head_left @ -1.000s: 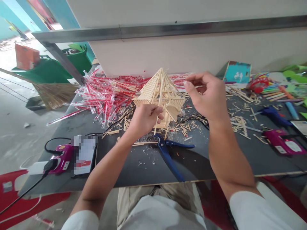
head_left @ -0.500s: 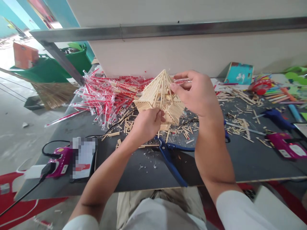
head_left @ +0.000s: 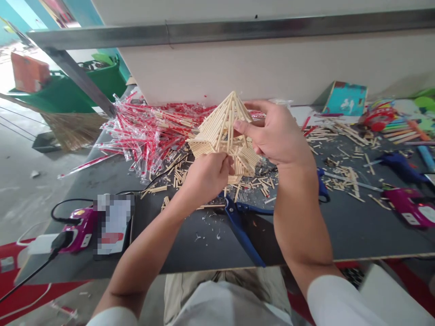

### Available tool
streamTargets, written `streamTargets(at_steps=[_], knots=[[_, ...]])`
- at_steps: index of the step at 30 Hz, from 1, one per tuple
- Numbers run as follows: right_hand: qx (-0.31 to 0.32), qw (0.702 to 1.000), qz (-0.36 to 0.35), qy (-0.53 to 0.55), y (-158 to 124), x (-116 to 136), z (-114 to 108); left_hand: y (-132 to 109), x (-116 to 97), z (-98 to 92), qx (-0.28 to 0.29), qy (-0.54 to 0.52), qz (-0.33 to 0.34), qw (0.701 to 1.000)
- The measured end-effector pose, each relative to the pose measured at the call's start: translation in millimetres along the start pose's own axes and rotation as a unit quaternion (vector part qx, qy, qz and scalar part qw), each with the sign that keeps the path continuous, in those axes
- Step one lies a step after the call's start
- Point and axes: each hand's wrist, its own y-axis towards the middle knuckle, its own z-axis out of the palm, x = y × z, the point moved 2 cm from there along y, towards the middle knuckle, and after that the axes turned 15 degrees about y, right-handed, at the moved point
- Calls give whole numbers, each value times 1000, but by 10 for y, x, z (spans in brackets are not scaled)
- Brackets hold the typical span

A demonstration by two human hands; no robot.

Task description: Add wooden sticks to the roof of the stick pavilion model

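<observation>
A small model house of thin wooden sticks [head_left: 217, 120], with a pointed roof and flared lower eaves, is held up over the table in front of me. My left hand [head_left: 211, 174] grips its lower front edge, fingers curled. At the right side of the pointed roof, my right hand [head_left: 272, 131] has its thumb on the roof sticks and its other fingers partly behind them. What those hidden fingers touch does not show. Blue-handled cutters [head_left: 239, 226] lie on the table just below the model.
Red-and-clear plastic wrappers [head_left: 142, 131] are heaped at the back left. Cut stick pieces are strewn over the dark table [head_left: 190, 244]. A phone [head_left: 115, 224] and purple power strip [head_left: 79, 231] lie left; a blue glue gun [head_left: 403, 165] and another purple power strip [head_left: 409, 206], right.
My right hand has moved in against the roof, its thumb now further left over the sticks. The left hand keeps its grip. The camera view has shifted slightly.
</observation>
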Motion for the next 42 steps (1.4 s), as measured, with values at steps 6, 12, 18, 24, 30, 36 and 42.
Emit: streamTargets(at_steps=[6,12,18,24,30,36,42], knots=[[-15,999,-31,-40,-97,20,-18,-22,-13,2,-33,23,12,999],[-100,984,-126,-81,-294,277,-69,-24,-23,32,-56,73,14,996],[-126,967,-222,-17,-121,59,-43,-18,-10,37,-52,75,4,996],[-111,961,-245,-59,-69,-11,-12,-5,1,28,-42,70,1,997],[-104,969,-204,-96,-171,103,75,9,-4,22,-32,81,-10,996],[-66,972,-204,-94,-35,-75,88,12,-4,25,-30,83,-13,996],[-109,948,-260,-151,104,-318,118,10,-6,14,-36,85,-3,996]])
